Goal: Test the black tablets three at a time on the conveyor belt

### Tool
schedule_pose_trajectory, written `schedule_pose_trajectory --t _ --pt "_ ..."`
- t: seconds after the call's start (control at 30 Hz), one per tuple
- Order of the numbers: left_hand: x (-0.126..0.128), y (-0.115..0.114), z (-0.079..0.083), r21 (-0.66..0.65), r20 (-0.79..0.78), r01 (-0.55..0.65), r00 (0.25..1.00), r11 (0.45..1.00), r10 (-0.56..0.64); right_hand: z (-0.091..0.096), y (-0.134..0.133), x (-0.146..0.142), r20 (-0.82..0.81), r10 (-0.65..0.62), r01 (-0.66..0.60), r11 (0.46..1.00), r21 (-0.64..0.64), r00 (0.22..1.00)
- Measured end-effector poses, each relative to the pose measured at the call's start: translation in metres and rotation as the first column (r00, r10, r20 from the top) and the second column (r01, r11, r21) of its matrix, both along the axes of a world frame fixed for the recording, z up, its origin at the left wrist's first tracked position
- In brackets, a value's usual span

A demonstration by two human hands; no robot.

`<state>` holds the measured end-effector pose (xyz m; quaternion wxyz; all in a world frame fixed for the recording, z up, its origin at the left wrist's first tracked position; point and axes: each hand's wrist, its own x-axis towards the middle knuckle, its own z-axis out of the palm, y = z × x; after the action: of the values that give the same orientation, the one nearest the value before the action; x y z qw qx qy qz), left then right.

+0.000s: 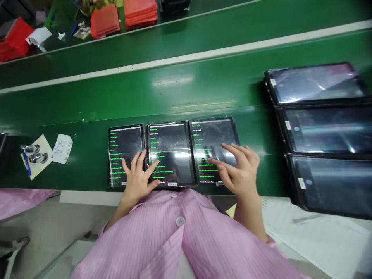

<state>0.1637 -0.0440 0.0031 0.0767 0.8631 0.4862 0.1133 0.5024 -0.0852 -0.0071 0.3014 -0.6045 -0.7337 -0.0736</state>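
Observation:
Three black tablets lie side by side on the green bench, each lit with a list of green text: a left tablet, a middle tablet and a right tablet. My left hand rests with fingers spread over the seam between the left and middle tablets, fingertips on their screens. Over the lower part of the right tablet, my right hand is spread flat and touches its screen. Neither hand holds anything.
Three more dark tablets in plastic wrap are stacked in a column at the right. Paper notes and small metal parts lie at the left. Red pouch stacks sit beyond the far belt. White paper lies at the lower right.

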Motion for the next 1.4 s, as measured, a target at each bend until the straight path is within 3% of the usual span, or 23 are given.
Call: schedule_pose_trajectory --t 0.13,0.3,0.5,0.57,0.63,0.67,0.87,1.07,1.2,1.4 --pt "-0.027 0.001 -0.001 0.156 0.064 -0.107 0.993 0.982 0.098 -0.003 -0.003 0.007 0.031 -0.05 0.051 0.998 -0.035 0.998" --pt "-0.072 -0.003 -0.003 0.315 0.178 -0.347 0.936 0.884 0.304 -0.003 -0.005 0.015 -0.009 -0.101 0.101 0.99 0.096 0.995" --pt "-0.09 -0.005 -0.005 0.308 0.109 -0.355 0.935 0.883 0.338 -0.004 0.001 0.023 0.035 -0.156 0.151 0.981 0.122 0.987" --pt "-0.089 -0.003 -0.006 0.409 0.19 -0.384 0.923 0.828 0.334 -0.005 0.003 0.024 0.026 -0.21 0.205 0.97 0.129 0.977" --pt "-0.086 -0.001 -0.007 0.491 0.267 -0.405 0.913 0.771 0.309 -0.004 0.004 0.023 0.014 -0.251 0.248 0.963 0.1 0.968" --pt "-0.082 0.001 -0.006 0.498 0.279 -0.398 0.915 0.77 0.292 -0.003 0.005 0.022 0.014 -0.258 0.257 0.964 0.065 0.966" --pt "-0.032 0.01 0.002 0.366 0.217 -0.154 0.973 0.918 0.077 0.002 0.006 0.01 0.049 -0.193 0.197 0.975 -0.099 0.98" --pt "0.016 0.013 0.007 0.257 0.198 0.087 0.97 0.962 -0.14 0.001 0.006 0.004 0.08 -0.19 0.2 0.969 -0.145 0.978" --pt "0.032 0.012 0.007 0.235 0.179 0.041 0.98 0.971 -0.085 0.006 0.0 0.012 -0.002 -0.279 0.279 0.959 -0.058 0.96" --pt "0.039 0.01 0.003 0.117 0.133 -0.071 0.99 0.991 0.055 0.008 -0.005 0.019 0.016 -0.286 0.287 0.954 -0.084 0.958"
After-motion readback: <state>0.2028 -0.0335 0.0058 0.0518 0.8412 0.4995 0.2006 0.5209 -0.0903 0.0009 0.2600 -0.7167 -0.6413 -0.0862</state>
